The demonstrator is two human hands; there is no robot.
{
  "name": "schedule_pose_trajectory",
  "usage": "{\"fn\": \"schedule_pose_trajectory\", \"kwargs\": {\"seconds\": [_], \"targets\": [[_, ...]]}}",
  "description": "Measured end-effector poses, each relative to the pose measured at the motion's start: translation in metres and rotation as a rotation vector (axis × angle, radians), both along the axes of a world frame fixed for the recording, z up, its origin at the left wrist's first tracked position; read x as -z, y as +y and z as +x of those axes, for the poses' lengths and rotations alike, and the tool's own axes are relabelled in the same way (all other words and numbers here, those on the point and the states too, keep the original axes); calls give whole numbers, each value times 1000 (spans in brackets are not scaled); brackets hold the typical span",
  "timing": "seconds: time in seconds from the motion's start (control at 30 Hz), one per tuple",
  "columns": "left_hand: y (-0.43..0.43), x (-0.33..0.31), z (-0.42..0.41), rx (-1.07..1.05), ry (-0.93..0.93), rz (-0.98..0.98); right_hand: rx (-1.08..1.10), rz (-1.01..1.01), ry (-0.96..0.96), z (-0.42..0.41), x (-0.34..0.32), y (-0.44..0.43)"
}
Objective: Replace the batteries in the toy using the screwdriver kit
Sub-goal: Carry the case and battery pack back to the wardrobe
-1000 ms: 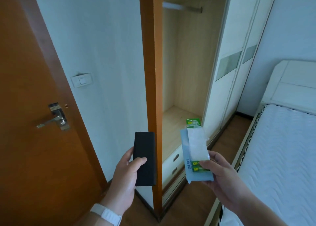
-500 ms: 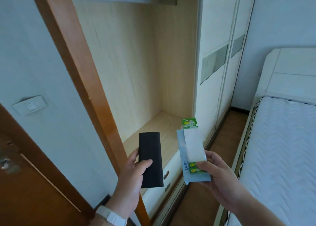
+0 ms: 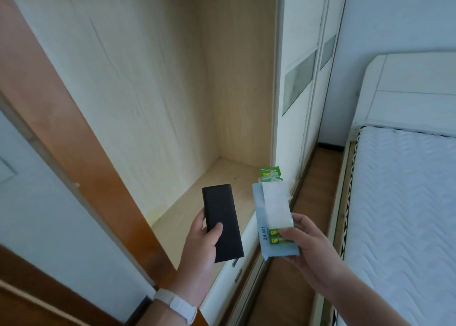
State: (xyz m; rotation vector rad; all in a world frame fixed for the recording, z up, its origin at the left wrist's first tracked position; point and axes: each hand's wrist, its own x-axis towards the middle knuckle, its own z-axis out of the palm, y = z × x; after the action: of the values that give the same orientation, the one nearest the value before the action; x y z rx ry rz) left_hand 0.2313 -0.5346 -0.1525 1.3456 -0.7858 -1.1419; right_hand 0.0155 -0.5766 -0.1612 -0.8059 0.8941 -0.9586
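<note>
Left hand (image 3: 201, 245) grips black case (image 3: 222, 222); right hand (image 3: 312, 245) pinches battery pack (image 3: 274, 214).

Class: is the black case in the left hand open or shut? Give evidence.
Shut: the black case shows one flat, unbroken face, no lid lifted.

Just one view here: a wide-angle cam worn on the head, looking forward and down. It's tilted, so the wooden frame (image 3: 81, 153) slants across the left. Nearest the lens, low in the middle, are the left hand (image 3: 201, 248) with a black case (image 3: 222, 223) and the right hand (image 3: 312, 248) with a battery pack (image 3: 274, 237). Farther off it faces into the open wardrobe (image 3: 172, 91) - and the bed (image 3: 407, 214) runs along the right edge.
</note>
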Motion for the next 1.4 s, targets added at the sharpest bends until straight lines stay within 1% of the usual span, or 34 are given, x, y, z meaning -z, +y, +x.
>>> {"fn": "schedule_pose_trajectory", "kwargs": {"seconds": [0.17,0.27,0.37,0.5,0.67,0.8,0.97,1.1,1.27,1.4], "targets": [[-18,10,10,-12,18,-42,20,-16,29,22,6,-22],[-24,16,10,-65,41,-33,18,-22,22,31,8,-33],[-33,27,12,-115,64,-32,18,-21,53,38,14,-48],[-50,40,12,-183,92,-21,-9,15,67,48,26,-78],[-86,63,6,-293,120,13,-129,50,67,57,47,-139],[-134,72,7,-400,160,59,-250,85,118,68,62,-206],[-208,80,3,-580,187,86,-417,115,127,75,73,-299],[-252,86,0,-727,198,82,-530,131,135,79,81,-361],[-276,97,4,-867,202,82,-648,161,168,91,93,-401],[-285,112,16,-961,208,129,-711,189,205,107,105,-416]]}}
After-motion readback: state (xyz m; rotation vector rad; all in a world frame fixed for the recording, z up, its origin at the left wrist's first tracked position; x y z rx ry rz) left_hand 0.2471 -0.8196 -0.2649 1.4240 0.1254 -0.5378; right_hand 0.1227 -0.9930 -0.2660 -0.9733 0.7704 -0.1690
